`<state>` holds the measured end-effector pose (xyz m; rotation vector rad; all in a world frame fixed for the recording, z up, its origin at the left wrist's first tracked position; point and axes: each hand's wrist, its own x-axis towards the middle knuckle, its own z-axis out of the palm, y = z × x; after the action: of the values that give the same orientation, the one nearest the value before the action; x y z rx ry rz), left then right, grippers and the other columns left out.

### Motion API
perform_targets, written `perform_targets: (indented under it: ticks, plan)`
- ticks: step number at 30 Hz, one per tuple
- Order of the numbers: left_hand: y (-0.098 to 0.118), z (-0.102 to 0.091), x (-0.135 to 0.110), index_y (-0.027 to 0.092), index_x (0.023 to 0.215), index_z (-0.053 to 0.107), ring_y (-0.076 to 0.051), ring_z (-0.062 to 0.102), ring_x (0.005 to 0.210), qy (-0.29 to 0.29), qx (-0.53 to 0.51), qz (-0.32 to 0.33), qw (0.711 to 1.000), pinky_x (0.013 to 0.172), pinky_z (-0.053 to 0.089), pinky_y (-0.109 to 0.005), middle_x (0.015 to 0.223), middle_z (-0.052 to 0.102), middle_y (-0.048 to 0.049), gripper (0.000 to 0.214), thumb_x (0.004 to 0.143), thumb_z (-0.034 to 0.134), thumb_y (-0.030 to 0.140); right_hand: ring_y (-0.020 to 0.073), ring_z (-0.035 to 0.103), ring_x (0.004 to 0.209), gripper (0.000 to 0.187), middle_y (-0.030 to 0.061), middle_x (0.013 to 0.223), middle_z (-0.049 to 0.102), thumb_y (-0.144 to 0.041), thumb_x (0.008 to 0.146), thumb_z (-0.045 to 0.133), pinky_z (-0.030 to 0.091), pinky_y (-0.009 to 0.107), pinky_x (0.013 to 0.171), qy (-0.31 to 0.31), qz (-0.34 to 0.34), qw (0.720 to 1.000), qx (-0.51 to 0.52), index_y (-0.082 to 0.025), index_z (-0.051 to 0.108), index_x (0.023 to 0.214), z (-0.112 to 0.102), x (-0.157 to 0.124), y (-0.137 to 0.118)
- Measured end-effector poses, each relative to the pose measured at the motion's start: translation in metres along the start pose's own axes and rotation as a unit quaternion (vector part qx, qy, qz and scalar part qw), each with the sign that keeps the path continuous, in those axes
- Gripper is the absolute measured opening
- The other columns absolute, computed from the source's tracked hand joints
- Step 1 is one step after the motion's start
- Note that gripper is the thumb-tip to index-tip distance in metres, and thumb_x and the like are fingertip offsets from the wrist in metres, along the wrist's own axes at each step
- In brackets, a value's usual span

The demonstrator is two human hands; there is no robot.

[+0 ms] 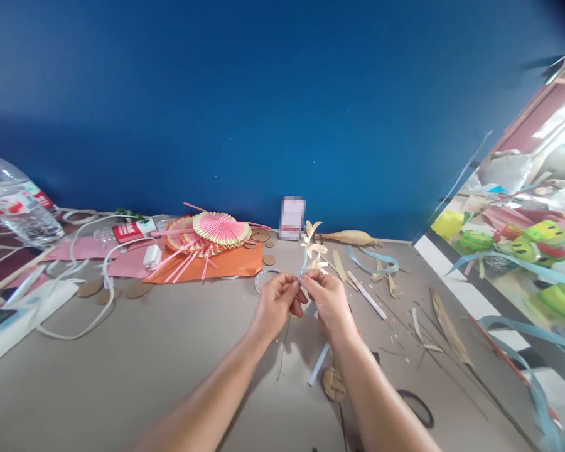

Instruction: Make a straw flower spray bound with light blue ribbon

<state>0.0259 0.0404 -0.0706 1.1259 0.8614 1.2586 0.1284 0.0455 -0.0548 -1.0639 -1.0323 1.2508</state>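
Note:
My left hand (274,304) and my right hand (329,302) meet above the grey table, fingertips pinched together. Between them they grip the stem of a cream-coloured craft flower (315,248), which stands upright over my fingers with several pale petals. Light blue strip shows on the stem just above the fingertips. A thin wire-like stem (285,351) runs down below my left hand. Below my right hand a light blue strip (319,364) hangs or lies; I cannot tell which. Near my right wrist is a round brown cardboard disc (334,384).
Pink paper fans (221,231) lie on orange paper (235,263) at the back left, near a white cable (106,301) and water bottles (19,201). A white pen (366,295), dried husk pieces (447,323) and a black ring (417,408) lie right. A blue wall (273,113) stands behind.

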Motion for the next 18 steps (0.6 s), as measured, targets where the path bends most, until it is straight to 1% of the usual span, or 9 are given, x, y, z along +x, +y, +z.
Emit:
perform_targets:
  ticks: [4, 7, 11, 15, 18]
  plan:
    - [0.001, -0.002, 0.001, 0.014, 0.066, 0.049, -0.004, 0.046, 0.036, -0.025, -0.092, -0.046, 0.994, 0.040, 0.032, -0.015, 0.053, 0.055, 0.0029, 0.018, 0.073, 0.054, 0.030, 0.0058, 0.033, 0.043, 0.014, -0.0063, 0.046, 0.045, -0.022, 0.062, 0.061, 0.027, 0.021, 0.046, 0.012, 0.006, 1.000, 0.007, -0.016, 0.050, 0.058, -0.003, -0.001, 0.002]
    - [0.000, -0.007, 0.002, 0.013, 0.065, 0.049, -0.003, 0.045, 0.035, -0.050, -0.148, -0.077, 0.985, 0.038, 0.031, -0.014, 0.052, 0.054, 0.0030, 0.020, 0.071, 0.057, 0.030, 0.0058, 0.031, 0.043, 0.014, -0.0062, 0.046, 0.043, -0.022, 0.061, 0.062, 0.024, 0.021, 0.045, 0.007, 0.013, 1.000, 0.006, -0.015, 0.050, 0.058, -0.004, -0.001, 0.004]
    - [-0.006, -0.014, 0.004, 0.013, 0.064, 0.048, -0.002, 0.043, 0.034, -0.089, -0.205, -0.116, 0.968, 0.036, 0.030, -0.012, 0.050, 0.053, 0.0034, 0.020, 0.070, 0.059, 0.029, 0.0057, 0.029, 0.042, 0.015, -0.0059, 0.044, 0.043, -0.023, 0.062, 0.061, 0.022, 0.021, 0.045, -0.016, 0.021, 1.000, 0.005, -0.015, 0.049, 0.057, -0.005, 0.000, 0.007]
    - [-0.013, -0.019, 0.006, 0.013, 0.065, 0.048, 0.000, 0.041, 0.032, -0.123, -0.253, -0.137, 0.950, 0.035, 0.030, -0.010, 0.051, 0.053, 0.0037, 0.019, 0.072, 0.058, 0.026, 0.0048, 0.028, 0.043, 0.015, -0.0063, 0.047, 0.042, -0.022, 0.061, 0.062, 0.020, 0.020, 0.044, -0.025, 0.032, 0.999, 0.023, -0.015, 0.050, 0.056, -0.006, 0.000, 0.008]
    - [-0.014, -0.021, 0.006, 0.013, 0.064, 0.047, 0.001, 0.040, 0.031, -0.142, -0.269, -0.142, 0.942, 0.034, 0.029, -0.009, 0.050, 0.053, 0.0038, 0.017, 0.073, 0.057, 0.024, 0.0045, 0.028, 0.043, 0.015, -0.0066, 0.047, 0.041, -0.021, 0.059, 0.063, 0.020, 0.020, 0.044, -0.032, 0.045, 0.998, 0.035, -0.015, 0.050, 0.055, -0.006, -0.001, 0.007]
